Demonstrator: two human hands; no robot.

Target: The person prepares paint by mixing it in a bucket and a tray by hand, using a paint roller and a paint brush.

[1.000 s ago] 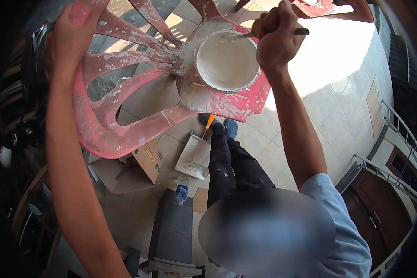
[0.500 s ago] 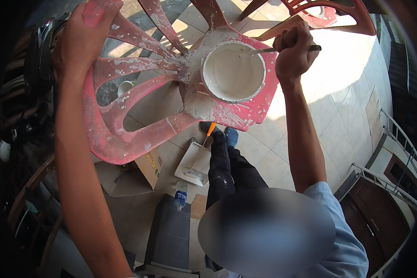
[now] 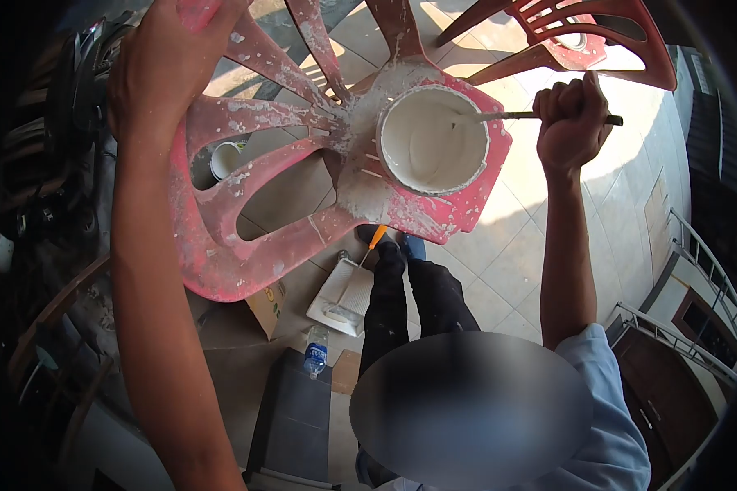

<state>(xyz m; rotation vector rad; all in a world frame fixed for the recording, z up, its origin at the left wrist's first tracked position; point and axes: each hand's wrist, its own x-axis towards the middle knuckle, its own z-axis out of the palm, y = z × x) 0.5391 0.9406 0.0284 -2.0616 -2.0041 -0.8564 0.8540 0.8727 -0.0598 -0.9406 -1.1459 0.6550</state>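
Observation:
A red plastic chair [image 3: 221,270], spattered with white, has a round tub of white paint [image 3: 426,151] standing on its seat. My left hand [image 3: 168,69] is closed on the top of the chair's back at the upper left. Right of the tub, my right hand [image 3: 571,123] is a fist around a thin-handled tool [image 3: 520,115]. The handle's dark end sticks out beyond the fist, and the far end reaches over the tub's rim to the paint. The shape of its tip is unclear.
A second red chair [image 3: 540,56] stands at the upper right. On the tiled floor are a paint tray [image 3: 348,286] with an orange-handled roller [image 3: 377,237], a small white cup [image 3: 226,159], a cardboard box [image 3: 264,309] and a water bottle [image 3: 316,353]. Metal railings [image 3: 680,340] stand at right.
The view has shifted, with the chair and tub now a little lower and further right. My right hand has moved right, away from the tub, and more of the tool's shaft shows.

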